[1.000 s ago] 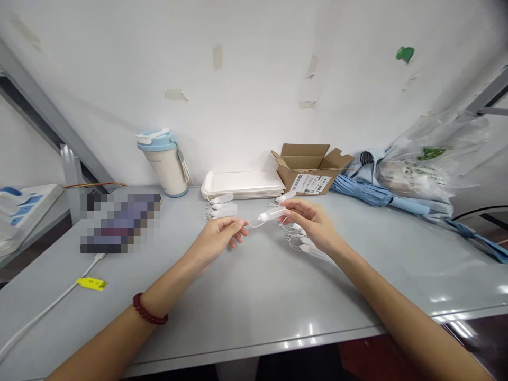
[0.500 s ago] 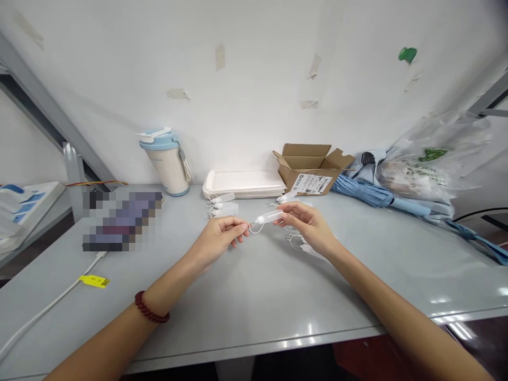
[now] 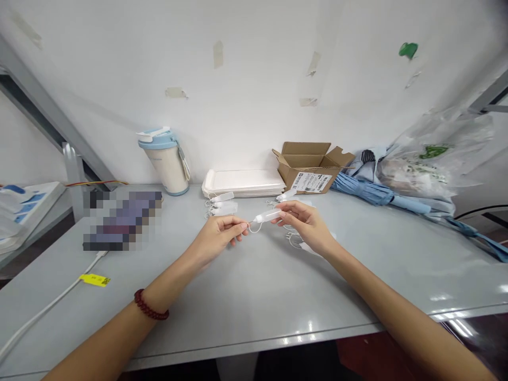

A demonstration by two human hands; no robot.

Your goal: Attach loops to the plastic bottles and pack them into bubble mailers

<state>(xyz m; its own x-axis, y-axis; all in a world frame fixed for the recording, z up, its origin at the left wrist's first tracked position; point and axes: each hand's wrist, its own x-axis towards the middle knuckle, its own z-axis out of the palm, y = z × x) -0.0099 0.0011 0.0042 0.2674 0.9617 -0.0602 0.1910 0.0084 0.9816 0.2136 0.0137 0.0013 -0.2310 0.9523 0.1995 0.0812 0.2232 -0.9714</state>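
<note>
Two bare hands meet above the middle of the tabletop [image 3: 254, 301], a small translucent bottle [image 3: 269, 216] with a white neck between them. Bottle off the surface, lying near level, neck toward the left hand [image 3: 214, 238].

Right hand [image 3: 305, 223]: fingers grasping the bottle by its rear end, thumb on the near side. Left hand: fingers pinched on the end of a thin white strap [image 3: 256, 230] that sags in a loop from the bottle's neck; whatever small piece sits at that end is mostly covered by the fingertips. Dark red braided bracelet [image 3: 151, 305] on the left wrist.

More bottles of the same kind lie about — a left group [image 3: 225, 203] beyond the left hand, in front of a stack of white packets [image 3: 246, 181], and a right group [image 3: 286, 196] beyond and beneath the right hand, partly hidden by it. Count there cannot be made out.

Along the wall: a cream tumbler [image 3: 166, 166] with pale blue lid, then the packets, then an open cardboard box [image 3: 307, 161] bearing a printed label. Right of the box, a furled blue umbrella [image 3: 361, 189] and a clear plastic bag [image 3: 432, 153]. Far left — a pixelated object [image 3: 123, 222], white cable [image 3: 47, 312] running from it, yellow tag [image 3: 95, 280] on the cable.
</note>
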